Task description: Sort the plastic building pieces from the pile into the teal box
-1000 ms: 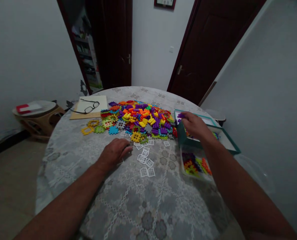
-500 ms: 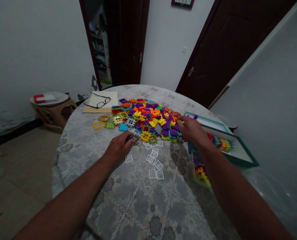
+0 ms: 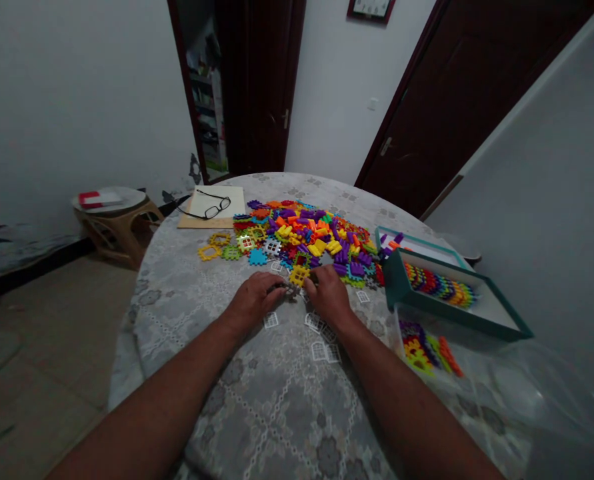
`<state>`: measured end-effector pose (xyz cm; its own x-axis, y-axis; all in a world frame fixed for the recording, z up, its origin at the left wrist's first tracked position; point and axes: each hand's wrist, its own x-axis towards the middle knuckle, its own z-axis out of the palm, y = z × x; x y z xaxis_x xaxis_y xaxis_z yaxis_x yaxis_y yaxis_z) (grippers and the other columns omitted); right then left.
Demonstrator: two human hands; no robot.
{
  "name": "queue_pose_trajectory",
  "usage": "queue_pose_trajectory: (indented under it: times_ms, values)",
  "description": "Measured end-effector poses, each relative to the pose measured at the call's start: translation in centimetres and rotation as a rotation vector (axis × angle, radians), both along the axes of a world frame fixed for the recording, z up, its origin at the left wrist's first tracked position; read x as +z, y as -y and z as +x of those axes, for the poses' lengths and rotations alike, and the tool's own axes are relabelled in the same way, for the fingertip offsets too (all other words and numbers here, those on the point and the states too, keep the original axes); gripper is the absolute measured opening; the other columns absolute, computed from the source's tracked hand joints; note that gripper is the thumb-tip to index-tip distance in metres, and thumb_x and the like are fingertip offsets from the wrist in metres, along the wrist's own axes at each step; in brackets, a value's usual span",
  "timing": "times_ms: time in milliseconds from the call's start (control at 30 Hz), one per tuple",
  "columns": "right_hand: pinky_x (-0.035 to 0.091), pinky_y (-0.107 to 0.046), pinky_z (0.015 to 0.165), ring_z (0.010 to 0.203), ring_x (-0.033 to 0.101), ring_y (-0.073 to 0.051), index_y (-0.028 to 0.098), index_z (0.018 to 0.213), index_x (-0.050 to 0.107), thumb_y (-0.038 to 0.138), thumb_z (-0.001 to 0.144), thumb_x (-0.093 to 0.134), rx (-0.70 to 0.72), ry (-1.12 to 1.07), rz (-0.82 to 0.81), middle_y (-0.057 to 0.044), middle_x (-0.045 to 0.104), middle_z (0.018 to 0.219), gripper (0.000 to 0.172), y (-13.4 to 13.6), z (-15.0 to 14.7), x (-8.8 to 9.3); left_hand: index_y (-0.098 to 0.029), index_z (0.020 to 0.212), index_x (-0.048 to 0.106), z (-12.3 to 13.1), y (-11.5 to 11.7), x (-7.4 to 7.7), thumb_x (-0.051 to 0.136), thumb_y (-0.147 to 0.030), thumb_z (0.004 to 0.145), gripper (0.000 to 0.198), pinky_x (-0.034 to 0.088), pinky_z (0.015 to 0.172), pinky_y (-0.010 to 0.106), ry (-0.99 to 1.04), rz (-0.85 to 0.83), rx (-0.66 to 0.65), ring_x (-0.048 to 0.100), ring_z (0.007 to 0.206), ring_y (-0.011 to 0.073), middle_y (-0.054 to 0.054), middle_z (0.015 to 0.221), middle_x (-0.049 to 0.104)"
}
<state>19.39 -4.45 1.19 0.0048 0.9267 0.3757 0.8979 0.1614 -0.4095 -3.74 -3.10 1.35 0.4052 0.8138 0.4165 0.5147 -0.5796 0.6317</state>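
Tabletop (image 3: 277,413): green box (image 3: 395,277) holding colourful pieces (image 3: 439,285).

glasses (image 3: 219,207) lie on a pale pad (image 3: 235,193); a red-and-white object (image 3: 99,199) tops a stool (image 3: 135,199).

Dim interior as I see it: a rounded worktop (image 3: 271,413) under grey patterned cloth; white walls (image 3: 77,87), marked low at left; a dark door (image 3: 264,87) beside shelves (image 3: 205,107); a second dark door (image 3: 457,100); a light switch (image 3: 373,104) between; a wooden stool (image 3: 121,220) on beige floor (image 3: 51,333).
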Motion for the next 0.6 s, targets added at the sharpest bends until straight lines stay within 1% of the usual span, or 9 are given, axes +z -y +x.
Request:
queue_pose_trajectory:
  times_ms: [133, 267, 333, 400, 433, 467, 500, 567, 600]
  values:
    - [0.053, -0.036, 0.097, 0.109, 0.066, -0.026, 0.019, 0.109, 0.072, 0.024, 0.101, 0.061, 0.108, -0.093, 0.084, -0.013, 0.071, 0.112, 0.014, 0.9, -0.5, -0.2, -0.023, 0.103, 0.079, 0.0, -0.1, 0.0, 0.070, -0.028, 0.098, 0.011, 0.059, 0.095, 0.040, -0.013, -0.001, 0.000, 0.074, 0.099, 0.0255, 0.007, 0.101, 0.078]
    - [0.051, -0.031, 0.085, 0.087, 0.066, -0.021, 0.020, 0.101, 0.069, 0.026, 0.102, 0.058, 0.233, -0.209, 0.034, -0.007, 0.073, 0.099, 0.012, 2.4, -0.9, 0.3, -0.022, 0.105, 0.077, 0.1, 0.1, 0.2, 0.067, -0.018, 0.094, 0.015, 0.059, 0.094, 0.038, -0.005, -0.055, 0.015, 0.073, 0.097, 0.0233, 0.006, 0.101, 0.078]
    - [0.049, -0.029, 0.080, 0.079, 0.065, -0.019, 0.021, 0.099, 0.068, 0.028, 0.102, 0.059, 0.251, -0.255, -0.003, -0.004, 0.073, 0.091, 0.012, 2.9, -1.0, 0.7, -0.023, 0.117, 0.075, 0.1, 0.2, 0.2, 0.067, -0.016, 0.092, 0.028, 0.059, 0.092, 0.037, 0.018, -0.104, 0.042, 0.074, 0.094, 0.0222, 0.004, 0.101, 0.078]
    - [0.048, -0.028, 0.077, 0.077, 0.065, -0.018, 0.021, 0.098, 0.069, 0.029, 0.101, 0.060, 0.263, -0.281, -0.016, -0.003, 0.073, 0.088, 0.012, 3.1, -0.9, 0.8, -0.026, 0.137, 0.069, 0.0, 0.3, 0.1, 0.067, -0.016, 0.092, 0.046, 0.060, 0.090, 0.036, 0.048, -0.143, 0.063, 0.074, 0.090, 0.0212, 0.002, 0.099, 0.078]
    - [0.047, -0.028, 0.076, 0.077, 0.065, -0.018, 0.021, 0.097, 0.069, 0.028, 0.100, 0.060, 0.275, -0.288, -0.012, -0.003, 0.073, 0.087, 0.012, 3.1, -0.8, 0.8, -0.027, 0.143, 0.066, 0.0, 0.3, 0.1, 0.067, -0.017, 0.092, 0.052, 0.060, 0.091, 0.036, 0.056, -0.145, 0.061, 0.074, 0.091, 0.0211, 0.002, 0.100, 0.079]
    - [0.047, -0.028, 0.076, 0.078, 0.066, -0.018, 0.021, 0.097, 0.070, 0.027, 0.100, 0.061, 0.293, -0.290, -0.006, -0.003, 0.074, 0.087, 0.011, 3.1, -0.7, 0.7, -0.027, 0.144, 0.065, -0.1, 0.3, 0.1, 0.067, -0.017, 0.093, 0.053, 0.060, 0.093, 0.037, 0.052, -0.130, 0.052, 0.075, 0.094, 0.0215, 0.003, 0.103, 0.079]
    - [0.047, -0.028, 0.076, 0.079, 0.067, -0.018, 0.021, 0.097, 0.070, 0.026, 0.099, 0.061, 0.319, -0.286, 0.003, -0.003, 0.074, 0.088, 0.010, 3.0, -0.6, 0.7, -0.026, 0.140, 0.068, -0.1, 0.2, 0.1, 0.066, -0.017, 0.093, 0.048, 0.059, 0.096, 0.038, 0.035, -0.104, 0.038, 0.075, 0.099, 0.0222, 0.004, 0.106, 0.079]
    - [0.048, -0.028, 0.078, 0.083, 0.069, -0.019, 0.021, 0.098, 0.072, 0.022, 0.096, 0.060, 0.384, -0.264, 0.015, -0.003, 0.075, 0.089, 0.012, 2.8, -0.3, 0.4, -0.023, 0.123, 0.074, -0.2, 0.2, 0.1, 0.064, -0.015, 0.092, 0.033, 0.058, 0.101, 0.039, -0.017, -0.045, 0.007, 0.074, 0.106, 0.0238, 0.006, 0.111, 0.078]
    - [0.049, -0.029, 0.080, 0.085, 0.071, -0.019, 0.022, 0.098, 0.073, 0.020, 0.095, 0.059, 0.413, -0.251, 0.022, -0.003, 0.076, 0.090, 0.014, 2.7, -0.2, 0.3, -0.022, 0.115, 0.075, -0.2, 0.2, 0.1, 0.063, -0.014, 0.092, 0.028, 0.058, 0.102, 0.039, -0.040, -0.023, -0.003, 0.073, 0.108, 0.0242, 0.007, 0.111, 0.077]
